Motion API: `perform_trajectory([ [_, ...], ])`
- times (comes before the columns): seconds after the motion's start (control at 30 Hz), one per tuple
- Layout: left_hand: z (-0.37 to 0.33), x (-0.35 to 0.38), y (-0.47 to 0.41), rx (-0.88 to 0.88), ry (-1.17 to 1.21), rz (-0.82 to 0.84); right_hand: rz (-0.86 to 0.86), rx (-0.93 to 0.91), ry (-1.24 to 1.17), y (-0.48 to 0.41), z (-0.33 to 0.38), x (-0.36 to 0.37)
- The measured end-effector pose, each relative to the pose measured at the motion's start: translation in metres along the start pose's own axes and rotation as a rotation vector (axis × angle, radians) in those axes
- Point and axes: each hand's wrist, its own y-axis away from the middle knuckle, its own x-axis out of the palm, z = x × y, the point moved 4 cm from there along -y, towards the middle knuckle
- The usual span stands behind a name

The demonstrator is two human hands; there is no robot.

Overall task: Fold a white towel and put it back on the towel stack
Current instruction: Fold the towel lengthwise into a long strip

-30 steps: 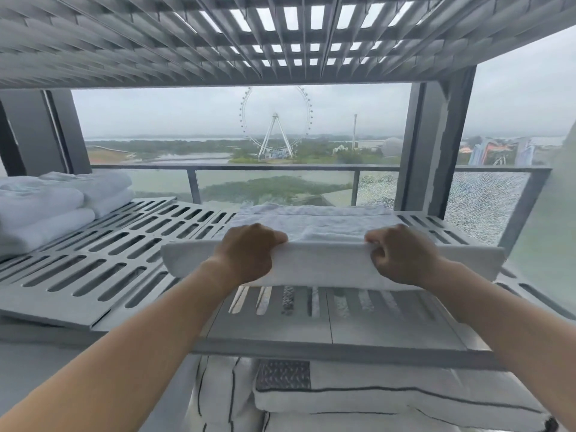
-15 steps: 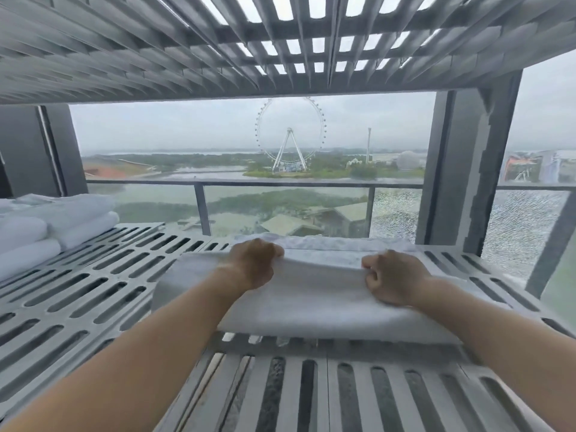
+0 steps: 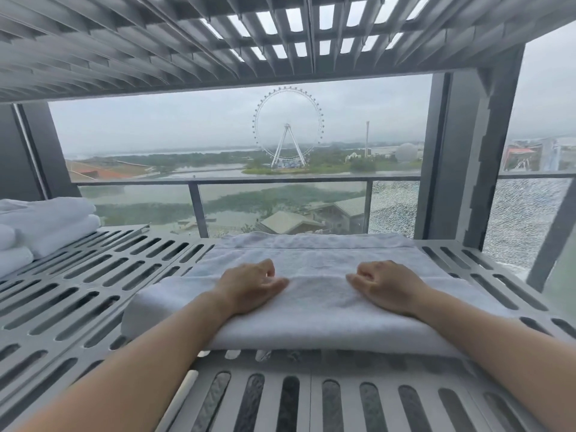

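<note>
Soft, limp towel, centre. Left hand, right hand atop, fingers curled; pinch indeterminate. Best supported at both ends.

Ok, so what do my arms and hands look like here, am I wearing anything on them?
The left forearm and right forearm are bare as far as the frame shows, with no sleeves in view. The left hand and right hand are bare too: no gloves, and no watch, bracelet or ring visible.
</note>
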Motion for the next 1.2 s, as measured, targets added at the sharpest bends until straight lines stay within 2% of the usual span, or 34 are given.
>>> perform_trajectory([
  [0.43,-0.007,-0.008,0.058,-0.031,-0.146,0.045,0.062,0.01,0.156,0.038,0.009,-0.008],
  [0.53,-0.026,-0.024,0.066,0.046,-0.263,-0.123,-0.085,-0.079,0.262,0.044,0.033,-0.021],
  [0.6,-0.049,-0.028,0.072,0.153,-0.163,-0.231,-0.197,-0.169,0.237,0.049,0.054,-0.023],
  [0.63,-0.06,-0.024,0.076,0.179,-0.08,-0.21,-0.204,-0.19,0.178,0.053,0.065,-0.021],
  [0.7,-0.071,-0.006,0.086,0.158,0.008,-0.018,-0.147,-0.2,0.049,0.061,0.084,-0.012],
  [0.77,-0.07,0.011,0.098,0.102,-0.039,0.166,0.02,-0.183,-0.006,0.071,0.091,0.001],
  [0.8,-0.069,0.015,0.103,0.08,-0.056,0.196,0.132,-0.169,0.007,0.077,0.09,0.006],
  [0.9,-0.068,0.014,0.114,0.055,-0.062,0.195,0.333,-0.098,0.116,0.094,0.079,0.01],
  [1.2,-0.073,0.012,0.127,0.036,-0.073,0.188,0.323,-0.042,0.172,0.111,0.076,0.006],
])
